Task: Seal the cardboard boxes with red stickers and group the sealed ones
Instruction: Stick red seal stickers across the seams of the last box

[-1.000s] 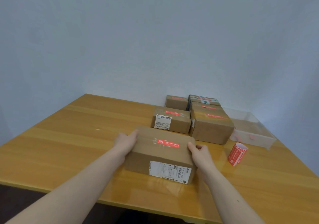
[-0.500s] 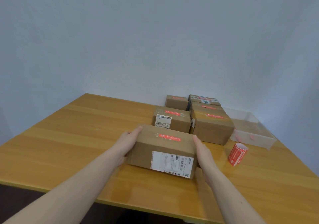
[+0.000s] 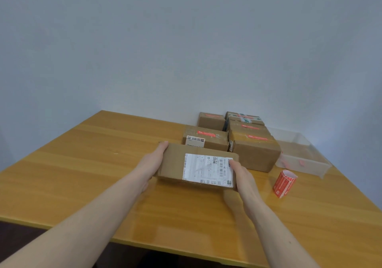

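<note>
I hold a cardboard box point(image 3: 173, 164) between both hands, lifted and tipped so its white shipping label point(image 3: 207, 169) faces me; its red sticker is out of sight. My left hand point(image 3: 154, 162) grips the box's left end, my right hand point(image 3: 240, 172) the right end. Behind it stand several sealed boxes with red stickers: a small one point(image 3: 210, 140), a larger one point(image 3: 256, 152), and more toward the wall point(image 3: 210, 121). A red sticker roll point(image 3: 284, 183) stands to the right of my right hand.
A clear plastic bin point(image 3: 306, 162) sits at the right behind the sticker roll. The wooden table point(image 3: 93, 164) stretches bare to the left. A grey wall rises just behind the boxes. The table's front edge runs beneath my forearms.
The box has risen off the table and tipped toward me, so the label now faces me and the red sticker on top has turned out of view. Both hands stayed on its ends.
</note>
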